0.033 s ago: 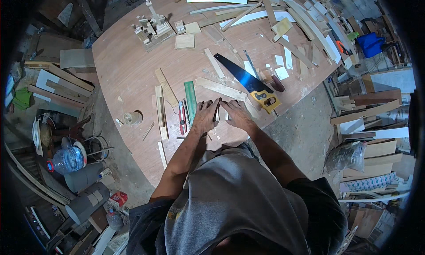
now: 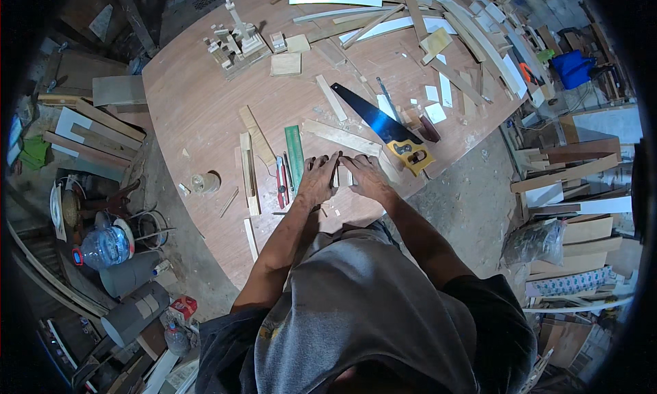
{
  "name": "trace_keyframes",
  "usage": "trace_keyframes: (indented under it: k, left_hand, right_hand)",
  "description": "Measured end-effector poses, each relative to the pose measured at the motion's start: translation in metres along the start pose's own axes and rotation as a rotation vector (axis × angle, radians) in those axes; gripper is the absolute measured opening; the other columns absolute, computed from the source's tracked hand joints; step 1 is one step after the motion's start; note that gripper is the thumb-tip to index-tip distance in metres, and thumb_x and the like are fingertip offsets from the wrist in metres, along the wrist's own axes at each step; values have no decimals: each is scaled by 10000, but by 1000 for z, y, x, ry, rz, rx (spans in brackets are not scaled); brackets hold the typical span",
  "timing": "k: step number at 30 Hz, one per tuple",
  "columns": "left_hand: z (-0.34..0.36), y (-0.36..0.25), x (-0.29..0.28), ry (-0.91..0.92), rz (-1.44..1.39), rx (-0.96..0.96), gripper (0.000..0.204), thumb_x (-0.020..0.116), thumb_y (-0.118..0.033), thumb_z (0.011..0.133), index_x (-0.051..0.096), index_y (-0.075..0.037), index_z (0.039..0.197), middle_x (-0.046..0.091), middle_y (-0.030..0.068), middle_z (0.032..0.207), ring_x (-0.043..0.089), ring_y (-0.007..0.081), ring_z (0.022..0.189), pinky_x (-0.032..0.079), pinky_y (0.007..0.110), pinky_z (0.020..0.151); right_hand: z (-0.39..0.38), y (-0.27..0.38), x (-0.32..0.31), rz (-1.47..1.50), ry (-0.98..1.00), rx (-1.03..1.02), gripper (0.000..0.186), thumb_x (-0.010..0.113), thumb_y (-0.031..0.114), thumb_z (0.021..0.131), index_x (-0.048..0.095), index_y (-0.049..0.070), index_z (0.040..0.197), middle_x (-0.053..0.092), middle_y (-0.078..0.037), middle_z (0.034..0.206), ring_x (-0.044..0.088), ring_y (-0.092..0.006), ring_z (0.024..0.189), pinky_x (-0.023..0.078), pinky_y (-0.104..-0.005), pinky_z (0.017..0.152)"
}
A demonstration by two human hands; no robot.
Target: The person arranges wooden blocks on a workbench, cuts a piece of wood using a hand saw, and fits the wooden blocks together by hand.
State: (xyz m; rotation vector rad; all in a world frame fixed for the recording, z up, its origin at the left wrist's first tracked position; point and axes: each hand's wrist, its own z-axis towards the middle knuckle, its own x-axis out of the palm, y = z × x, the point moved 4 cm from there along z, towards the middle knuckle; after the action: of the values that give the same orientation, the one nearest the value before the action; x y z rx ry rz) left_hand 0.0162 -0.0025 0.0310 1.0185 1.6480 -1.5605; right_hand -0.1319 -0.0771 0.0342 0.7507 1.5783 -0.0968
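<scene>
My left hand (image 2: 318, 178) and my right hand (image 2: 364, 175) meet near the bench edge closest to me, fingers curled over small pale wooden pieces (image 2: 335, 180) with a dark strip at their fingertips. Left of them lie a green ruler (image 2: 293, 151), a red-handled tool (image 2: 280, 178) and long wooden strips (image 2: 248, 171). Just beyond my hands a pale board (image 2: 342, 136) lies at an angle. A handsaw (image 2: 407, 151) with a yellow handle rests right of it, near a dark wooden block (image 2: 428, 128).
The wooden tabletop (image 2: 185, 106) bears a wooden tower model (image 2: 239, 41), a jar (image 2: 204, 182) and offcut strips (image 2: 369, 31) along its back. Stacked boards (image 2: 571, 168) stand on the right, a water jug (image 2: 106, 247) and more boards (image 2: 96, 134) on the left.
</scene>
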Motion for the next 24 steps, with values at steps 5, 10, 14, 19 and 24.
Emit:
trace_keyframes:
  k: [5,10,14,19,24]
  left_hand:
    - [0,1,-1,8,-20,-11,1079,860,-199,654,269,-24,1539,606,165,1295,475,312,1305,277,510,1119]
    - [0,3,0,31,-35,-39,1099,851,-190,626,266,-71,1549,567,155,1339,482,309,1294,283,506,1121]
    - [0,2,0,38,-56,-37,1095,859,-184,627,273,-70,1545,564,157,1338,479,306,1298,283,503,1120]
    - [-1,2,-1,31,-27,-17,1106,876,-203,629,272,-66,1546,559,152,1348,474,304,1302,286,510,1113]
    - [-1,5,0,66,-13,-22,1152,894,-273,624,249,-55,1553,513,177,1406,434,321,1350,271,519,1130]
  right_hand:
    - [0,0,1,-5,-14,-7,900,809,218,712,382,94,1494,542,-84,1378,457,-273,1282,320,-480,1056]
    - [2,1,-1,3,22,18,897,816,219,708,389,95,1487,545,-85,1371,449,-272,1285,315,-484,1064]
    - [1,-2,1,-5,11,18,896,820,219,704,395,97,1483,548,-86,1366,449,-273,1282,317,-488,1060]
    - [2,-5,6,0,-3,6,898,827,237,704,399,94,1482,547,-87,1373,448,-277,1282,319,-492,1049]
    - [2,1,-2,-9,32,1,910,829,247,705,392,107,1490,540,-97,1380,438,-282,1297,316,-494,1053]
